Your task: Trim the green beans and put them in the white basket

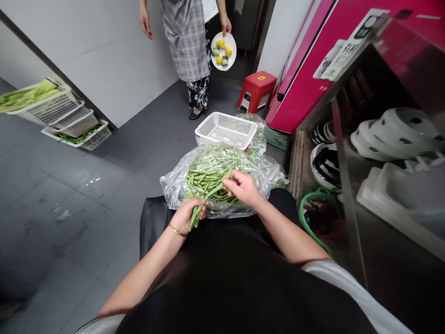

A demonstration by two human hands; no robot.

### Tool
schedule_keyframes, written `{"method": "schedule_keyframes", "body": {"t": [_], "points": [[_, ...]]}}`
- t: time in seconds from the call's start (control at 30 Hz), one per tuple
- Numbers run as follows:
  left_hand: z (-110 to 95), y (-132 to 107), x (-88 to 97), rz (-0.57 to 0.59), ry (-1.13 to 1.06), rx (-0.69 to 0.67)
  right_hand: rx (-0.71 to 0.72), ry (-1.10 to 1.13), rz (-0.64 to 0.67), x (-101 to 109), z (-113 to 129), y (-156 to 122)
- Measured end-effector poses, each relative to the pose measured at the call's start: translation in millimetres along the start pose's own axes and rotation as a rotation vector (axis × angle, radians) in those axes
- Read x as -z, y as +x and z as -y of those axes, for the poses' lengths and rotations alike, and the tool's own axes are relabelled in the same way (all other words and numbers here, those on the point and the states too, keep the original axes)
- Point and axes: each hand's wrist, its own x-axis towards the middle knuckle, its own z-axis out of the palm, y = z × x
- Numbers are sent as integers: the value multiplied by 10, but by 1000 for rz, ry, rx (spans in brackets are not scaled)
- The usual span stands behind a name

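A large clear plastic bag [174,178] full of green beans [205,178] rests at my lap, its mouth turned toward me. My left hand [189,213] is closed around a small bunch of green beans [195,215] at the bag's near left edge. Over the beans, my right hand [243,188] pinches the end of one long green bean between thumb and fingers. That bean slants down toward my left hand. The fingertips of my left hand are partly covered by the bunch.
Beyond the bag stands a white perforated basket [225,130]. Stacked baskets of greens [66,116] are at left. A person [186,41] holds a plate [224,51] near a red stool [257,88]. Shelves with white dishes [399,132] and a green basket [306,204] flank my right.
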Motion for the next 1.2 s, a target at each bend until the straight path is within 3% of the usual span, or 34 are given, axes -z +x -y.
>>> {"method": "schedule_keyframes", "body": {"t": [0.07,0.2,0.3,0.4,0.43,0.5,0.6,0.7,0.77,0.87,0.97,1.03,1.2], "points": [[14,3,4,5,-12,36,40,-69,-39,39,-15,-8],[33,-21,-22,134,-33,56,65,-148,-96,114,-39,-3],[37,49,-23,-31,-29,-44,293,-344,-15,36,76,-164],[28,165,0,-201,-65,-96,548,-428,233,-157,225,-374],[22,189,5,-219,-74,-96,539,-396,293,-219,242,-404],[5,189,-5,-215,-79,-78,386,-293,323,-303,197,-373],[-25,94,-62,-66,-15,-1,44,-83,245,-311,-8,-188],[-43,-6,-130,72,42,-18,-102,31,230,-260,-166,-85],[-39,-25,-162,59,38,-93,-49,-49,157,-259,-172,-125],[-15,20,-179,-69,-2,-214,282,-332,50,-342,-86,-264],[2,82,-166,-249,-76,-272,562,-479,167,-464,-32,-338],[6,94,-152,-260,-98,-274,499,-444,206,-513,-65,-304],[15,31,-109,44,-24,-107,106,-199,192,-435,-243,-148]]}}
